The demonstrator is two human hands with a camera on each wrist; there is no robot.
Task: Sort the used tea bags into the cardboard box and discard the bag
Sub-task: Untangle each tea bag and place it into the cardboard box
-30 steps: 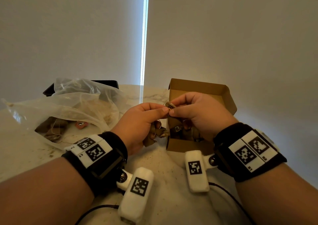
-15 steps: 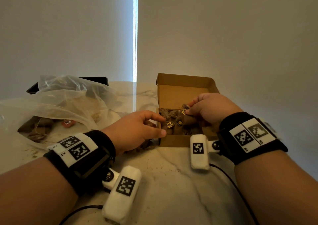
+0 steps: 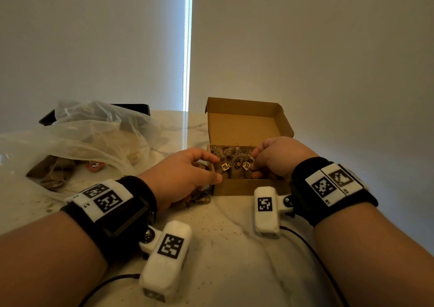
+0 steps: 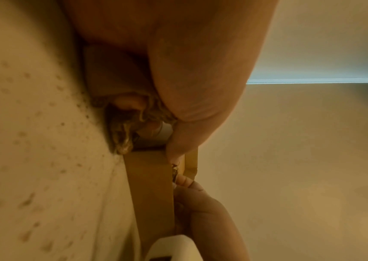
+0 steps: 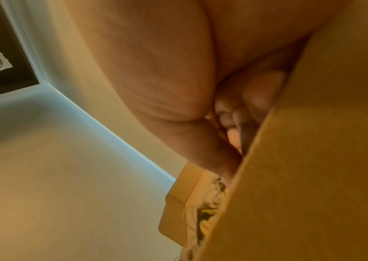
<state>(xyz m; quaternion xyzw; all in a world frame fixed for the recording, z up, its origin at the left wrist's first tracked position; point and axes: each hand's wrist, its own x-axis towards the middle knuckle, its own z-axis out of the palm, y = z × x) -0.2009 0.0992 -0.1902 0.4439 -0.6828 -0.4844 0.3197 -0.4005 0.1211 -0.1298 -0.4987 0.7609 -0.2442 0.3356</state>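
Used tea bags (image 3: 236, 165): packed in the cardboard box (image 3: 242, 186), tags up; more inside the plastic bag (image 3: 94, 139), far left.
Right hand (image 3: 274, 158): fingers curled, pinching a tea bag inside the box, likely seating it.
Left hand (image 3: 185, 177): clutching spare tea bags against the box's left wall, probably steadying it.
Room: bare surface (image 3: 223, 248) nearside.

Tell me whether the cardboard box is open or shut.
Open. The cardboard box has its lid standing upright behind it, and the tea bags with their yellow tags show inside.
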